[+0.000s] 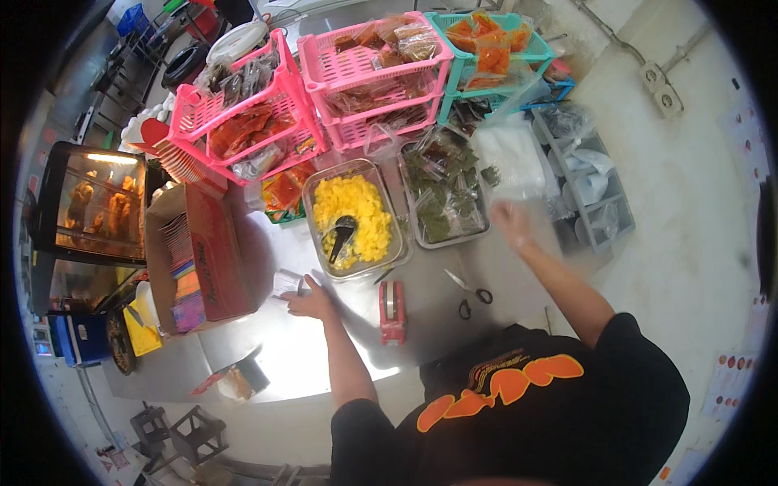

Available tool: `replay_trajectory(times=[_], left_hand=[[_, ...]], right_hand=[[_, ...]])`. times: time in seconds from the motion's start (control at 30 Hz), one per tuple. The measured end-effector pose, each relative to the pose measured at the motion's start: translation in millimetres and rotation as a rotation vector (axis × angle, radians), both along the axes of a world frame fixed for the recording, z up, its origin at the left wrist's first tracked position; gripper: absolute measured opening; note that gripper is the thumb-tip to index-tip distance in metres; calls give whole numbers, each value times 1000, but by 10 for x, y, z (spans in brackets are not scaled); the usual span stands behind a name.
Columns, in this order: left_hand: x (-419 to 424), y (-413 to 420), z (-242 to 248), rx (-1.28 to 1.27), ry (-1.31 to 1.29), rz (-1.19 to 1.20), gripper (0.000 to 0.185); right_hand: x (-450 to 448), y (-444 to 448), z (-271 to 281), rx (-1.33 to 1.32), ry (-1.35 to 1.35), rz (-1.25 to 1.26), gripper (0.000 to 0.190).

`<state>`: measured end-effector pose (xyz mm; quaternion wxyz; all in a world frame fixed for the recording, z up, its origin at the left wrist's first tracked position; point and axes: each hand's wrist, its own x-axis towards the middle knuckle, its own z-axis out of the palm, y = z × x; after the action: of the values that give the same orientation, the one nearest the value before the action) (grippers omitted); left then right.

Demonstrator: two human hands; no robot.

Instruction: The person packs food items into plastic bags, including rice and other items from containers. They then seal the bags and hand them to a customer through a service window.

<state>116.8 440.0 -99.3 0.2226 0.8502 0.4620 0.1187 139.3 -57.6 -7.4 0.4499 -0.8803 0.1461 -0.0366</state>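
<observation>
My left hand (pixel 311 300) is low over the steel table, its thumb and fingers around the near edge of a small clear plastic container (pixel 287 283). Blurred by motion, my right hand (pixel 510 222) is beside a stack of clear plastic bags (pixel 513 159); its grip is not legible. Between the hands, a clear tub (pixel 309 240) of yellow scrambled-egg-like food (pixel 364 209) holds a black serving spoon (pixel 343 234). A metal tray (pixel 447 244) with dark green leaf-like pieces and small plastic packets lies to its right. Nearer me are a red tape dispenser (pixel 392 322) and black-handled scissors (pixel 471 294).
Pink stacked baskets (pixel 316 73) and a teal basket (pixel 444 109) with bagged sauces line the back. A cardboard box (pixel 225 267) of folded packaging stands left, before a lit display case (pixel 91 206) of fried food. A grey divided organizer (pixel 598 212) sits right.
</observation>
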Motion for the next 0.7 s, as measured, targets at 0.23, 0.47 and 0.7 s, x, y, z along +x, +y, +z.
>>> replay_trajectory(times=[0.23,0.47,0.7], left_hand=[[-990,99,528,-312,-578,39,64],[-1422,-457,1325,-338,-597,-70,55],[-1120,-907,1645,-365,-702,-352,53]], right_hand=[[-1640,897,-30,-510,434,401,45],[-1653,1069,-193,-525,448,186,38],[-1566,1014,25,-543,602,216,34]])
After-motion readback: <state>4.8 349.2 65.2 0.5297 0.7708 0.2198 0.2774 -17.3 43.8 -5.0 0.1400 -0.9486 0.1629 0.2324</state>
